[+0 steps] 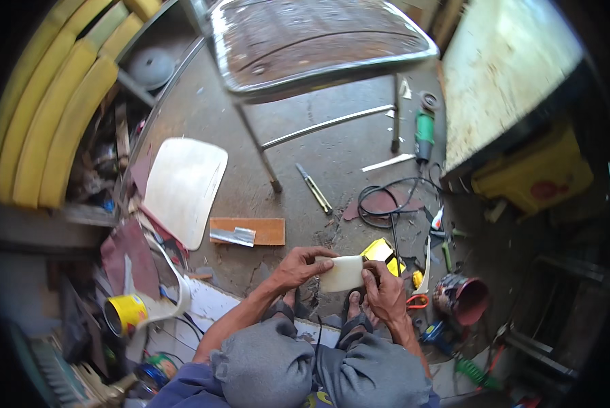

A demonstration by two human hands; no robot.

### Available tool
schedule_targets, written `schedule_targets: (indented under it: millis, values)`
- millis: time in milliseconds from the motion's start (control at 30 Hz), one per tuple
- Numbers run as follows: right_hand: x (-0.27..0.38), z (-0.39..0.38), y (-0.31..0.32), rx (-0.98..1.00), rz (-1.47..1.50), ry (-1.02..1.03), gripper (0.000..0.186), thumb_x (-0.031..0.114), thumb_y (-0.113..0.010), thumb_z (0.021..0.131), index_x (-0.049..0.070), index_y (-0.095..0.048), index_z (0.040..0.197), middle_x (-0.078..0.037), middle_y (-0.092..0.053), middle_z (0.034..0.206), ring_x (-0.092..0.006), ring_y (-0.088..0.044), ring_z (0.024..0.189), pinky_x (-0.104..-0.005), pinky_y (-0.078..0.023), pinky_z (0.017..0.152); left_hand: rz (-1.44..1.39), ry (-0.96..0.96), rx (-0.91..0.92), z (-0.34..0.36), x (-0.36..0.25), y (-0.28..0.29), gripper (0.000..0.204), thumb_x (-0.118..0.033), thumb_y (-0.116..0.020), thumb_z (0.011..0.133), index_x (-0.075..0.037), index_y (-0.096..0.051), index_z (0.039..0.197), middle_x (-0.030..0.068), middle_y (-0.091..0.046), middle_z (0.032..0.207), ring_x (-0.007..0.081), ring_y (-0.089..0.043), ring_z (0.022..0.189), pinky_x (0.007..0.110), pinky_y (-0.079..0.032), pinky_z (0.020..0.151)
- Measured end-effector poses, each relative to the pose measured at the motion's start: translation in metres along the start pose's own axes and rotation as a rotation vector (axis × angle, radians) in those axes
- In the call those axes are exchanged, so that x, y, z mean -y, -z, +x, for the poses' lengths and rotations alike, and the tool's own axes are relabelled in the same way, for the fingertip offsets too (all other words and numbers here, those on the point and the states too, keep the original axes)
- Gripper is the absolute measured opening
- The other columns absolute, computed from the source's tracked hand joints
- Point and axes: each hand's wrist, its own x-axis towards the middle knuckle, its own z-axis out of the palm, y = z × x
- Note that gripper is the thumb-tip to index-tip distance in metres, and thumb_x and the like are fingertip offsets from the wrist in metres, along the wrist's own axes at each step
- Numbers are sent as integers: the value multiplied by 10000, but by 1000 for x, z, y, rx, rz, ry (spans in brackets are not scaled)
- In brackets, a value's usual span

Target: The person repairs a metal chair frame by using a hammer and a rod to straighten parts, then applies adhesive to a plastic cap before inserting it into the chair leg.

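Observation:
A pale cream, flat rectangular piece [342, 275] is held level above my feet, between both hands. My left hand [301, 269] grips its left end, thumb on top and fingers behind. My right hand [384, 291] pinches the opposite end between thumb and fingers. What the piece is made of, I cannot tell. Just beyond my right hand lies a bright yellow object [381, 253], partly hidden. An orange-brown rectangular block [269, 231] with a silvery strip [234, 236] on it rests on the floor ahead of my left hand.
A metal-framed chair [322, 47] stands ahead. On the floor lie a utility knife [314, 189], a green angle grinder [424, 132] with a coiled black cable, and a white curved panel [184, 187]. A paint-stained can [463, 299] sits right, a yellow can [125, 314] left.

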Motion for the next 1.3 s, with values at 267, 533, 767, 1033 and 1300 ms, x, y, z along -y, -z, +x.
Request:
schedule_targets:
  millis: [267,533,767,1033,1300]
  values:
    - [-31,-2,-9,124,-348,-14,250,147,-643,943,24,-658,1160,-220,-720,961,-361,-724,884,-396,-558,752,205,-10,-134,-19,46,64,411,-372,-650,962,-37,-701,1195,99,-728,1015,161,-652,926,319,-515,843]
    - [-28,-1,0,213,-450,-97,300,192,-629,953,26,-650,1203,-231,-714,1025,-376,-705,970,-409,-550,826,402,-77,-742,59,66,148,432,-317,-687,894,-39,-664,1224,161,-740,1027,274,-712,967,384,-545,861]
    - [-33,-10,4,231,-415,-104,321,179,-621,957,25,-635,1239,-206,-724,1050,-304,-720,978,-363,-546,846,333,-287,-875,113,34,219,534,-406,-729,879,-14,-646,1232,150,-718,1062,259,-691,950,383,-540,831]
    - [78,86,62,-26,94,70,426,255,-626,990,-13,-578,1316,-86,-650,1018,-149,-630,881,-294,-549,802,-305,-581,-614,120,-161,252,691,-668,-382,999,-62,-604,1246,71,-643,1079,172,-563,965,341,-409,873]
    - [223,228,25,-282,896,26,572,404,-618,989,17,-426,1364,-185,-548,1286,-288,-622,1100,-473,-585,852,-711,-676,-255,113,-160,252,571,-600,-445,1007,-62,-633,1048,76,-626,915,212,-590,927,410,-458,951]
